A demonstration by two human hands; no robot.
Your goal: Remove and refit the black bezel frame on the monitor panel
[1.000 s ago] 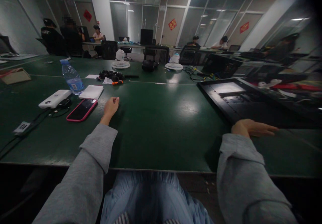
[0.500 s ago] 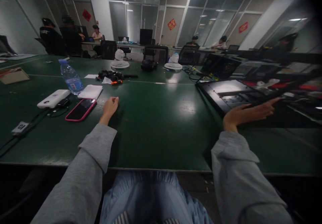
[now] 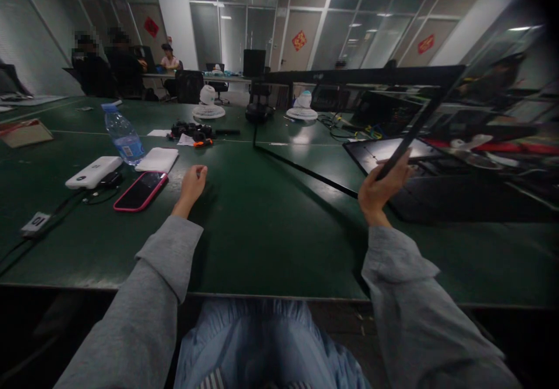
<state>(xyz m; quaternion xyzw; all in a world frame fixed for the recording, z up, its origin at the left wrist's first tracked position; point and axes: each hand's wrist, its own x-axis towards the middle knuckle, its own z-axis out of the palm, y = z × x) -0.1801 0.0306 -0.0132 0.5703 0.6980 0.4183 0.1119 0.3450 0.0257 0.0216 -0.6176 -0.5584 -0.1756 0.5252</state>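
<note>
My right hand grips one side of a thin black rectangular frame, which stands raised and tilted above the green table, open in its middle. Its far side reaches over the table's centre. My left hand rests on the table with its fingers curled together; whether anything is in them is too small to tell. Beside it on the left lies a phone in a pink case. Under and right of my right hand lie a black panel with a shiny metal back and a flat dark panel.
On the green table, a water bottle, white tissues and a white power bank are at left. Two white fans, black gear and cables lie farther back. People sit behind.
The black frame has come up from the pile at the right and swung left over the table in my right hand. My left hand has barely moved.
</note>
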